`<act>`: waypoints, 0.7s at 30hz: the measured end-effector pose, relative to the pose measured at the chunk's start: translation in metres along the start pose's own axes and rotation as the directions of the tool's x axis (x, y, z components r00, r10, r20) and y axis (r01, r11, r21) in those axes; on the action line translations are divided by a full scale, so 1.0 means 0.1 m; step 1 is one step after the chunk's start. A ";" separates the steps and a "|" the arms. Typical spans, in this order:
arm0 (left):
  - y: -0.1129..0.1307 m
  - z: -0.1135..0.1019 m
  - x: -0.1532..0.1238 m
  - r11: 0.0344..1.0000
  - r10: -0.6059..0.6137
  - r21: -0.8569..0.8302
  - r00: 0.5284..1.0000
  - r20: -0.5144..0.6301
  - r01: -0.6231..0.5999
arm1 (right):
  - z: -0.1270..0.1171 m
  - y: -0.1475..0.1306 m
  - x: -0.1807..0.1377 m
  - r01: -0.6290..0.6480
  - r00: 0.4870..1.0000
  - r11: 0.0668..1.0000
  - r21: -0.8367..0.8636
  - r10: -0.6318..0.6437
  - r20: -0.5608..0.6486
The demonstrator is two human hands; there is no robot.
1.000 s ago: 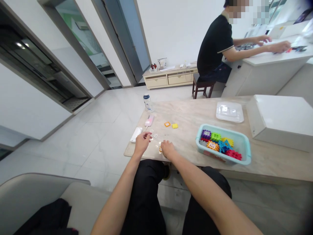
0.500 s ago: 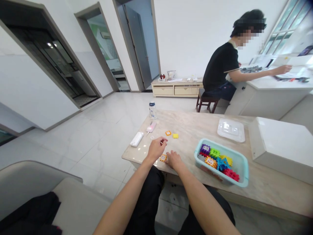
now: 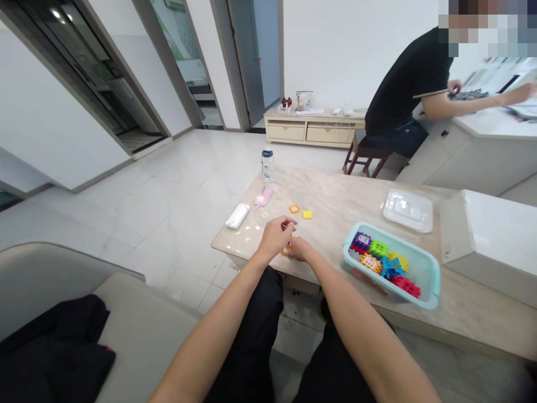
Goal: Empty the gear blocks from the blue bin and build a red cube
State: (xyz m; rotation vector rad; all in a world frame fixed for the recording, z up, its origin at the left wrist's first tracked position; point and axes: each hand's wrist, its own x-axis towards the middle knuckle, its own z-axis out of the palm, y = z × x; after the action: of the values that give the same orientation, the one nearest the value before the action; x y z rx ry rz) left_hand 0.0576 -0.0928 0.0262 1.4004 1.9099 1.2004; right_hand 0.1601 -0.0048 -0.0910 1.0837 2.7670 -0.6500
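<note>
My left hand [image 3: 276, 236] and my right hand [image 3: 298, 248] meet at the near edge of the low marble table [image 3: 335, 218]. Between them lies an orange toothed block [image 3: 287, 249], mostly covered. The left fingers are pinched together above it on something too small to name. The right hand's fingers curl round the orange block. Farther out lie another orange block [image 3: 294, 209] and a yellow block [image 3: 307, 214]. A small white sticker [image 3: 264, 214] lies to the left.
A teal basket [image 3: 423, 277] of several coloured blocks stands at the right, a clear lid [image 3: 408, 209] and a white box [image 3: 495, 243] behind it. A bottle [image 3: 267, 164], pink item [image 3: 264, 197] and white case [image 3: 237, 215] sit left. Another person [image 3: 413, 84] works at a far counter.
My left hand has moved right from the white stickers to join my right hand over the orange block. The view has shifted as my head moved.
</note>
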 end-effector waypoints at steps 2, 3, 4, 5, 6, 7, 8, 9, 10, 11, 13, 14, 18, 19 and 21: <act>-0.04 -0.01 0.06 1.000 0.011 0.001 1.000 -0.010 -0.011 | -0.12 0.07 0.02 -0.002 1.000 0.999 0.048 0.001 0.008; -0.06 -0.02 0.09 1.000 0.006 0.001 1.000 -0.019 -0.006 | -0.19 0.10 0.02 0.001 1.000 0.996 0.090 -0.001 -0.001; -0.08 -0.03 0.12 1.000 -0.001 0.005 1.000 -0.032 0.001 | -0.26 0.13 0.02 0.009 1.000 0.990 0.141 -0.007 -0.019; -0.10 -0.04 0.14 1.000 -0.005 0.016 0.999 -0.045 0.005 | -0.32 0.16 0.00 0.023 0.999 0.980 0.199 -0.016 -0.039; -0.12 -0.05 0.15 0.999 0.002 0.040 0.998 -0.058 0.001 | -0.38 0.18 -0.01 0.042 0.998 0.965 0.260 -0.029 -0.057; -0.15 -0.07 0.16 0.997 0.019 0.078 0.998 -0.062 -0.015 | -0.42 0.21 -0.03 0.066 0.996 0.946 0.318 -0.045 -0.073; -0.17 -0.08 0.17 0.991 0.044 0.130 0.998 -0.052 -0.037 | -0.45 0.23 -0.05 0.088 0.994 0.925 0.369 -0.060 -0.086; -0.19 -0.09 0.16 0.979 0.065 0.193 0.998 -0.022 -0.060 | -0.47 0.25 -0.08 0.110 0.992 0.902 0.418 -0.074 -0.101; -0.22 -0.10 0.16 0.963 0.076 0.258 0.997 0.027 -0.080 | -0.48 0.27 -0.10 0.133 0.989 0.878 0.461 -0.086 -0.120; -0.24 -0.11 0.15 0.943 0.072 0.319 0.993 0.090 -0.098 | -0.48 0.28 -0.12 0.155 0.985 0.856 0.493 -0.095 -0.143; -0.29 -0.13 0.12 0.899 0.036 0.418 0.974 0.224 -0.129 | -0.47 0.27 -0.15 0.201 0.974 0.833 0.516 -0.114 -0.195; -0.31 -0.14 0.11 0.879 0.013 0.454 0.961 0.277 -0.143 | -0.47 0.25 -0.17 0.223 0.968 0.831 0.509 -0.126 -0.219; -0.37 -0.22 0.12 0.830 -0.048 0.538 0.943 0.329 -0.145 | -0.48 0.15 -0.18 0.267 0.957 0.815 0.515 -0.162 -0.239; -0.37 -0.25 0.13 0.829 -0.063 0.545 0.948 0.313 -0.125 | -0.48 0.13 -0.16 0.258 0.961 0.802 0.539 -0.154 -0.230; -0.38 -0.30 0.17 0.835 -0.103 0.545 0.956 0.276 -0.067 | -0.47 0.12 -0.10 0.223 0.970 0.780 0.584 -0.117 -0.215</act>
State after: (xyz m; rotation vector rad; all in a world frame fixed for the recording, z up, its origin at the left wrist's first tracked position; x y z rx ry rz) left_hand 0.0090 -0.0915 0.0104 1.7209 2.1244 0.3843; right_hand 0.1783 0.0169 -0.0502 1.0047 2.8885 -1.6333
